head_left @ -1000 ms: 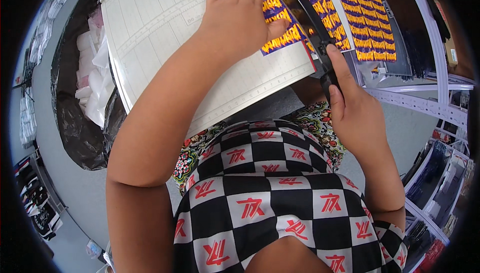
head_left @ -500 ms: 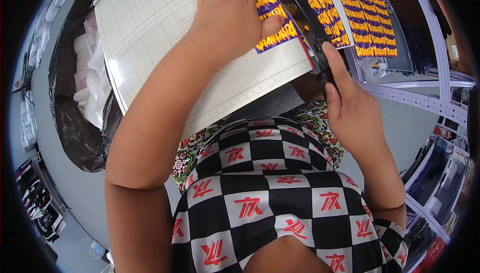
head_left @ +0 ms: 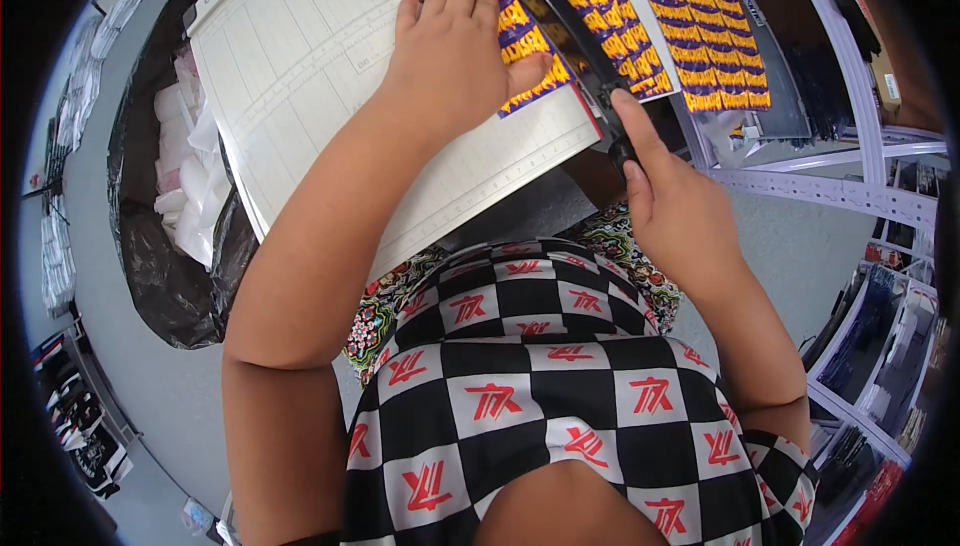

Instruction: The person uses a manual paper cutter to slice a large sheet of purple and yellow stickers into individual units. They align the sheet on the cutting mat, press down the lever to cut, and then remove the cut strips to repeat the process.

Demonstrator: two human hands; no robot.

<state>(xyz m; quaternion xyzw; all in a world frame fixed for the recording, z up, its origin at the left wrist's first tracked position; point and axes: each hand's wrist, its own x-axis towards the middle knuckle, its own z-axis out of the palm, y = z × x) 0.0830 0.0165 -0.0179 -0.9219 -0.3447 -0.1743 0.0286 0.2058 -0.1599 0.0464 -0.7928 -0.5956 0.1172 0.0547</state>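
A white paper cutter (head_left: 300,96) with grid lines lies at the top centre. Flat across its board is a purple sheet with orange-yellow lettering (head_left: 530,46). My left hand (head_left: 450,51) presses on that sheet, fingers stretched forward and thumb out to the right. Along the board's right edge runs the cutter's black blade arm (head_left: 560,11), low beside the sheet. My right hand (head_left: 680,201) is wrapped round the black handle at the arm's near end, index finger extended along it. The palm side of this grip is hidden. More of the same print (head_left: 600,16) shows beyond the blade.
Another stack of printed sheets (head_left: 700,36) lies to the right on a shelf with a pale metal frame (head_left: 830,186). A black bag (head_left: 165,286) of white scraps (head_left: 185,166) stands on the floor at left. Filled racks (head_left: 880,336) stand at lower right.
The whole view has shifted, so the cutter, sheets and right hand appear slightly further left. My left hand stays flat on the sheet and my right hand keeps hold of the handle.
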